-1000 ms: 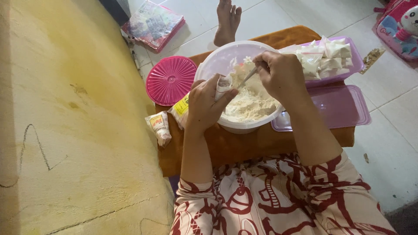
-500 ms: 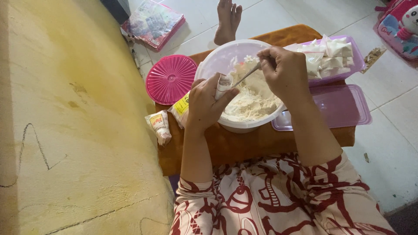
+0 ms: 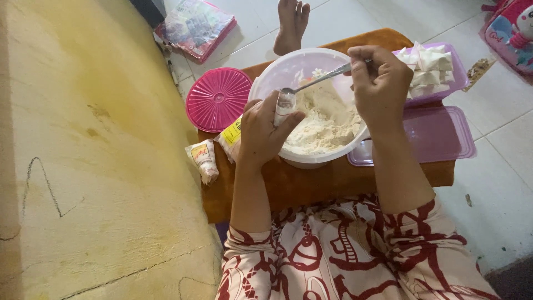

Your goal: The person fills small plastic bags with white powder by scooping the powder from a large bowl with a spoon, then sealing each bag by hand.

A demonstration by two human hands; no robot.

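My left hand (image 3: 260, 133) grips a small clear plastic bag (image 3: 285, 105) upright at the near left rim of a large translucent bowl (image 3: 277, 69) of white powder (image 3: 322, 125). My right hand (image 3: 380, 83) holds a metal spoon (image 3: 319, 79) by its handle, raised over the bowl, with the spoon's tip at the mouth of the bag. The bowl stands on an orange-brown low table (image 3: 311, 186).
A pink round lid (image 3: 217, 100) lies left of the bowl, with two small packets (image 3: 203, 159) nearby. A purple tray of filled white bags (image 3: 430, 69) and a purple lid (image 3: 433, 136) sit to the right. A bare foot (image 3: 291, 23), a yellow mat (image 3: 94, 150) and a pink bag (image 3: 511, 30) surround.
My right hand has lifted the spoon out of the powder and swung it to the right and up, bringing the spoon's tip to the bag's mouth. My left hand stayed put.
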